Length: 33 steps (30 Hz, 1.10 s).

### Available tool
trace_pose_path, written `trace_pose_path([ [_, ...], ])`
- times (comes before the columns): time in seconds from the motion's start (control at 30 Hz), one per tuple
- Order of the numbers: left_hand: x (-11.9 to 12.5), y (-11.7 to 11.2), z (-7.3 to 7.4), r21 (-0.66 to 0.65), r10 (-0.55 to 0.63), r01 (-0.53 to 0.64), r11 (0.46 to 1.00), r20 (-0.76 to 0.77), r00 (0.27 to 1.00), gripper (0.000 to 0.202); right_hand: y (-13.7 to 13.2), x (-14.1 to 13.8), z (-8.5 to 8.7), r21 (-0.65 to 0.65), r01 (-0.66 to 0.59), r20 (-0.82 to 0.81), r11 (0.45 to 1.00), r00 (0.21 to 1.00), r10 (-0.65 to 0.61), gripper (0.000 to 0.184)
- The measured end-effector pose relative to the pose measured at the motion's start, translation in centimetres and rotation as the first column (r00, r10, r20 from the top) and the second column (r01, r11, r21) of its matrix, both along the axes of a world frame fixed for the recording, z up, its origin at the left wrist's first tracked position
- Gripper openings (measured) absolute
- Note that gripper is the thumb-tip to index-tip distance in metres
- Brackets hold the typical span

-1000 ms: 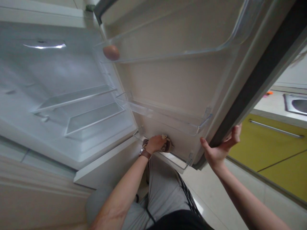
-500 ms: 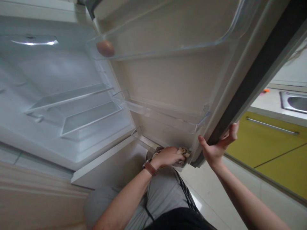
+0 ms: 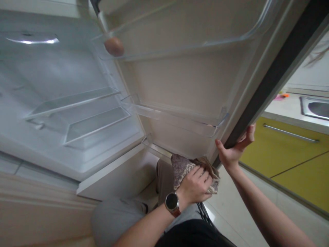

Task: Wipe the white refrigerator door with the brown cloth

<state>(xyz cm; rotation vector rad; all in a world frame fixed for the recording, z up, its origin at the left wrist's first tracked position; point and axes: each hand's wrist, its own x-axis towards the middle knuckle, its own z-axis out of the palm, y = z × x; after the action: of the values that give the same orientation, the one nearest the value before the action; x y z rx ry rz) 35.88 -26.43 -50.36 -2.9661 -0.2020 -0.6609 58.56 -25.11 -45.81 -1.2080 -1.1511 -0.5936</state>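
Note:
My left hand [image 3: 196, 185], with a watch on the wrist, is closed on a brownish patterned cloth [image 3: 183, 166] just below the lower edge of the open fridge door [image 3: 185, 82]. My right hand [image 3: 235, 151] is wrapped round the door's dark outer edge, holding it. The lowest clear door bin [image 3: 159, 149] sits right above the cloth. A single brown egg [image 3: 114, 46] lies in the top door bin.
The fridge interior [image 3: 64, 85] at left has bare glass shelves. Yellow cabinet fronts [image 3: 288, 154] with a metal handle, a counter and a steel sink [image 3: 317, 108] lie at right. My knees in grey trousers [image 3: 115, 216] are below, over a light tiled floor.
My left hand has slid the cloth rightward along the bottom door bin, then drawn it down and out below the door. My right hand stays on the door edge.

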Motion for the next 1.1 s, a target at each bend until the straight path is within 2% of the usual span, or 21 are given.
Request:
trace_pose_path([
  [0.07, -0.1, -0.2, -1.0, 0.102, -0.021, 0.020, 0.995, 0.006, 1.000, 0.052, 0.0, 0.1, 0.0, -0.002, 0.000, 0.002, 1.000, 1.000, 0.000, 0.124],
  [0.17, -0.6, -0.1, -1.6, 0.194, -0.042, 0.045, 0.980, -0.019, 0.999, 0.051, 0.0, 0.1, -0.1, 0.015, -0.010, 0.018, 1.000, 1.000, 0.010, 0.122],
  [0.3, -2.1, 0.9, -2.4, 0.216, -0.122, 0.122, 0.969, -0.014, 0.992, 0.047, -0.2, -0.2, -0.1, 0.007, -0.018, -0.004, 1.000, 1.000, 0.018, 0.122],
  [0.37, -3.3, 2.0, -3.4, 0.203, -0.169, 0.161, 0.966, 0.020, 0.985, 0.048, -0.4, -0.5, 0.1, 0.000, -0.011, -0.025, 1.000, 1.000, 0.011, 0.122],
  [0.5, -5.5, 4.5, -6.5, 0.219, -0.284, 0.270, 0.938, 0.035, 0.958, 0.046, -0.7, -1.0, 0.2, 0.022, 0.005, 0.004, 1.000, 1.000, -0.005, 0.120],
  [0.6, -6.1, 5.3, -8.2, 0.239, -0.355, 0.336, 0.911, 0.038, 0.934, 0.051, -0.7, -1.1, 0.3, 0.037, 0.003, 0.026, 0.999, 1.000, -0.004, 0.118],
  [0.7, -5.3, 4.3, -8.4, 0.232, -0.368, 0.340, 0.911, 0.088, 0.926, 0.052, -0.8, -1.2, 0.3, 0.055, -0.011, 0.027, 0.998, 1.000, 0.009, 0.116],
  [0.8, -3.5, 1.9, -7.6, 0.242, -0.375, 0.332, 0.912, 0.161, 0.913, 0.039, -0.8, -1.3, 0.4, 0.041, -0.016, -0.004, 0.999, 1.000, 0.016, 0.118],
  [0.87, -1.9, 0.3, -7.0, 0.231, -0.346, 0.309, 0.923, 0.146, 0.927, 0.035, -0.9, -1.4, 0.4, 0.021, -0.006, -0.017, 1.000, 1.000, 0.006, 0.118],
  [0.93, -0.3, -0.9, -6.9, 0.194, -0.248, 0.232, 0.953, 0.064, 0.967, 0.038, -0.9, -1.3, 0.3, 0.016, 0.002, -0.010, 1.000, 1.000, -0.002, 0.118],
  [1.0, 1.2, -1.6, -7.2, 0.167, -0.124, 0.124, 0.978, -0.010, 0.992, 0.041, -0.8, -1.1, 0.3, 0.024, -0.008, -0.002, 1.000, 1.000, 0.008, 0.118],
  [1.1, 2.4, -1.9, -8.2, 0.144, 0.006, -0.003, 0.990, -0.016, 1.000, 0.044, -0.6, -0.8, 0.3, 0.013, -0.027, -0.023, 1.000, 0.999, 0.027, 0.121],
])
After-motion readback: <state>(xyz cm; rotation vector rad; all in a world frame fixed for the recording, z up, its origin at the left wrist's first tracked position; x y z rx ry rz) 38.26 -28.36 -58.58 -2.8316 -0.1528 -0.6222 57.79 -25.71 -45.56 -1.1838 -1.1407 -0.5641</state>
